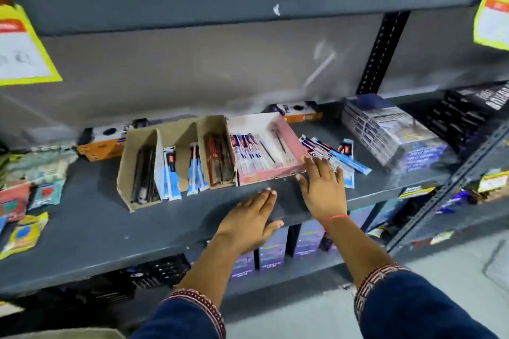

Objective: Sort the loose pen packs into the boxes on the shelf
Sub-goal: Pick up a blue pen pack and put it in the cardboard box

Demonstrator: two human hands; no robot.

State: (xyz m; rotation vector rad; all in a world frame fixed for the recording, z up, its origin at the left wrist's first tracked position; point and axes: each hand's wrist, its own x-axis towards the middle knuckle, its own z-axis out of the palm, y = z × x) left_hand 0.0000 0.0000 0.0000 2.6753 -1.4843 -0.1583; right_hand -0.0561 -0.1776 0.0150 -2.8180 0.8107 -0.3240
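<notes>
Loose pen packs (334, 155), white, blue and red, lie in a heap on the grey shelf (91, 231) just right of a pink box (271, 173) that holds more packs. Left of it stand brown cardboard boxes (143, 162) with dark, blue and red pen packs. My right hand (322, 187) lies flat, fingers spread, fingertips touching the heap and the pink box's front right corner. My left hand (249, 221) rests palm down on the shelf's front edge, holding nothing.
Orange and white boxes (103, 143) sit behind the cardboard boxes. A stack of blue wrapped packs (391, 132) stands to the right, black boxes (468, 113) beyond. Small packets (24, 234) lie at the left. Purple boxes (271, 252) fill the shelf below.
</notes>
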